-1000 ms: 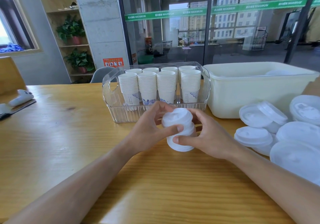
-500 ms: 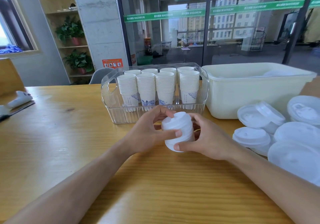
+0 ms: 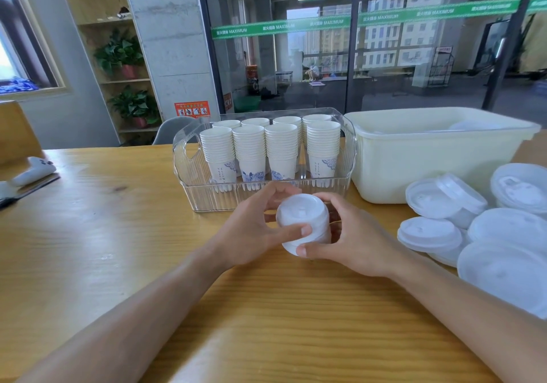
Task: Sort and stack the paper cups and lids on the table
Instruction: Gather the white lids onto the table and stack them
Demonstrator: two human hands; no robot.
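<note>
Stack of white lids (image 3: 305, 222) sits between the two hands, over the wooden table (image 3: 118, 234), just in front of the clear bin (image 3: 189, 172). Whether its lower end touches the tabletop cannot be told.

Left hand (image 3: 251, 234): fingers curled round the far and left side of the stack, thumb tip pressed on the near face. Right hand (image 3: 352, 237): fingers curled behind the right side, thumb tip touching the stack's lower near edge. Both hands grip the same stack, thumbs close together on the camera side.

Orientation: stack's long axis runs roughly upright, leaning a little, top tipped toward the camera so the round top face of the uppermost lid shows. Lower end sits nearer the thumbs.

Clear bin holds stacked paper cups (image 3: 281, 148) in two rows, mouths up, some with blue print on the lowest cup. Cream tub (image 3: 414, 163) stands just right of the bin, touching or nearly so. Loose lids (image 3: 444, 202), larger ones among them, lie in overlapping piles on the table at the right, near the right forearm.

Far left edge: a white object (image 3: 34, 171) resting on a dark flat item.
</note>
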